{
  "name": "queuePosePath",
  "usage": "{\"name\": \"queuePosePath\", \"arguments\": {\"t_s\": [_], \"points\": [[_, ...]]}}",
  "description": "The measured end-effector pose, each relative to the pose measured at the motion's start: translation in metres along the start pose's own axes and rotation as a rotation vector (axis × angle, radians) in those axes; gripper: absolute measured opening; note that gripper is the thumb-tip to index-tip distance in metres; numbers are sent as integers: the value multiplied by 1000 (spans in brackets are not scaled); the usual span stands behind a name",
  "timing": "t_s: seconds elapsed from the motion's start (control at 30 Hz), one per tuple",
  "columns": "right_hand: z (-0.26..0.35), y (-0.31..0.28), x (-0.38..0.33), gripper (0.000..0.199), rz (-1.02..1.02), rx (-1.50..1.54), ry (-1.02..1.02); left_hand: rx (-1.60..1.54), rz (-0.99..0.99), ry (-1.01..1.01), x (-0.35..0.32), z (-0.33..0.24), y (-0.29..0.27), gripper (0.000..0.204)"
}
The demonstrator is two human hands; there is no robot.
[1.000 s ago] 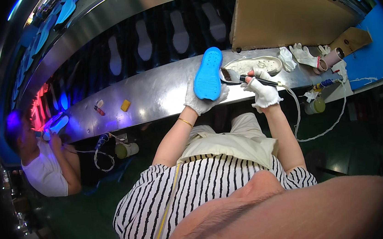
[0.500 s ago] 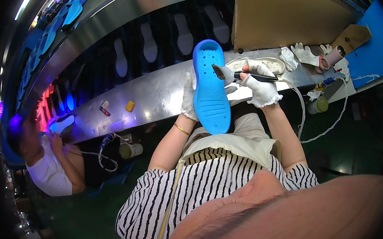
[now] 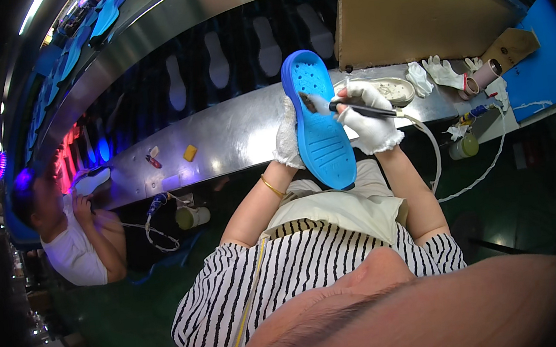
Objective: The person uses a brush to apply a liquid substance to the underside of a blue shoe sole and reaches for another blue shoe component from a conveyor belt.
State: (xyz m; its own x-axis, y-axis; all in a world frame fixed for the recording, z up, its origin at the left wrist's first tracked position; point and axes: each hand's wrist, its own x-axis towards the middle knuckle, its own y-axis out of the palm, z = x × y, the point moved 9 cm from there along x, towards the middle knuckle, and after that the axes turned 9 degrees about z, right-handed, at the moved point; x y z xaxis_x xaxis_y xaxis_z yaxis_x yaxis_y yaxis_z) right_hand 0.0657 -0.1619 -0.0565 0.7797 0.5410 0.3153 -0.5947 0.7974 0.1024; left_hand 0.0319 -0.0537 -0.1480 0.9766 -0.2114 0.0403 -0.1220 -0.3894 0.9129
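My left hand (image 3: 286, 137), in a white glove, grips the left edge of a bright blue shoe sole (image 3: 319, 126) held upright with its treaded face toward me. My gloved right hand (image 3: 368, 123) holds a dark-handled brush (image 3: 345, 106), with its bristles touching the upper part of the sole. A thin hose runs from the brush handle to the right. Behind my hands a shallow white dish (image 3: 396, 88) sits on the steel bench (image 3: 234, 134).
White soles (image 3: 217, 59) lie on a dark conveyor behind the bench. A cardboard panel (image 3: 410, 17) stands at right, with spare gloves (image 3: 441, 72) and a tape roll (image 3: 486, 73) beside it. Another person (image 3: 73, 233) works at far left.
The blue sole has been lifted off the bench and turned upright toward me. The brush has come away from the dish and now rests against the sole.
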Motion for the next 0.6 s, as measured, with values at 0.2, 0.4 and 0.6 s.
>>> {"name": "queuePosePath", "arguments": {"t_s": [0.2,0.4,0.6], "points": [[28,32,-7,28,124,-351,-191,87,17,68,12,-15,-8,76],[28,32,-14,26,149,-460,-285,128,-22,124,14,-29,0,78],[0,32,-20,22,236,-319,-15,56,-74,152,10,-45,-7,78]]}}
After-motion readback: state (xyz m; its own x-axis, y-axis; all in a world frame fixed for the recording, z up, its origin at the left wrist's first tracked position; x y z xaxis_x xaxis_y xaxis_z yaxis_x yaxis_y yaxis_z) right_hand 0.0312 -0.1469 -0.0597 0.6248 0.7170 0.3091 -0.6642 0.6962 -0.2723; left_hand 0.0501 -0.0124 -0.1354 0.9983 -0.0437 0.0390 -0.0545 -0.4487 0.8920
